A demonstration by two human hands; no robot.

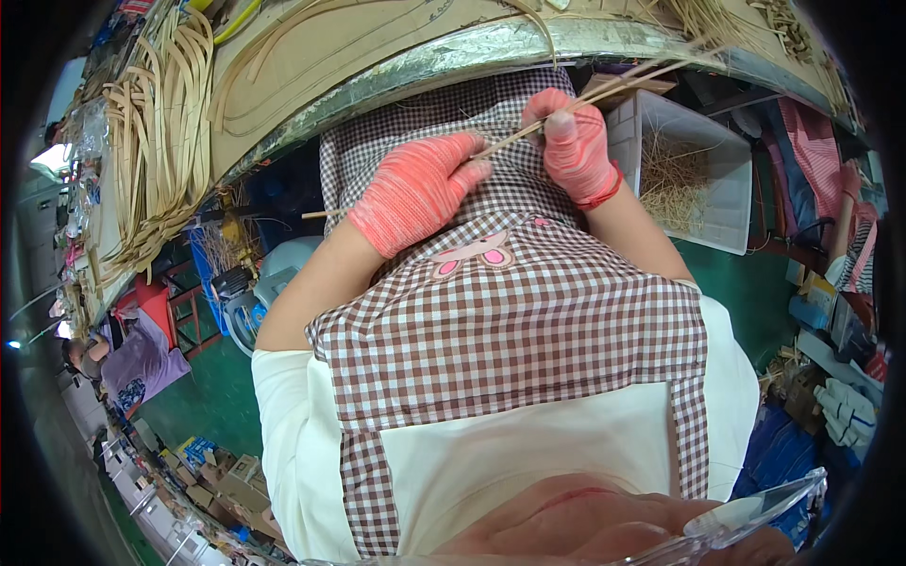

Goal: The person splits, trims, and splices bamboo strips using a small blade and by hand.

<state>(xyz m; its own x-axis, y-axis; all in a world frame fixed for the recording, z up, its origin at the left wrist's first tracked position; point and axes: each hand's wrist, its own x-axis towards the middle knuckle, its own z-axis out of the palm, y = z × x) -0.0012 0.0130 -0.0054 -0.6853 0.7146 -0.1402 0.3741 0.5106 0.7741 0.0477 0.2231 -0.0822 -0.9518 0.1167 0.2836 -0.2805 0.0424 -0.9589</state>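
Note:
Both my hands wear pink-red knitted gloves with bare fingertips. My left hand (420, 189) is closed on thin tan cane strips (511, 141), thumb and fingers pinching them at its right side. One end pokes out to the left, below the wrist. Higher up and to the right, my right hand (574, 149) pinches the same strips, its thumb pressed on top. From there they fan slightly apart and run up over the edge of the workbench (453, 58). Whether they are separate pieces or one folded strip I cannot tell. Below them lies my brown checked apron (510, 330).
A thick bundle of cane strips (160, 141) hangs off the bench at the left. Beside my right arm stands a white plastic bin (727, 203) with straw-like scraps (672, 179). A grey rounded machine (283, 269) is left of my lap. Boxes (236, 486) line the lower left.

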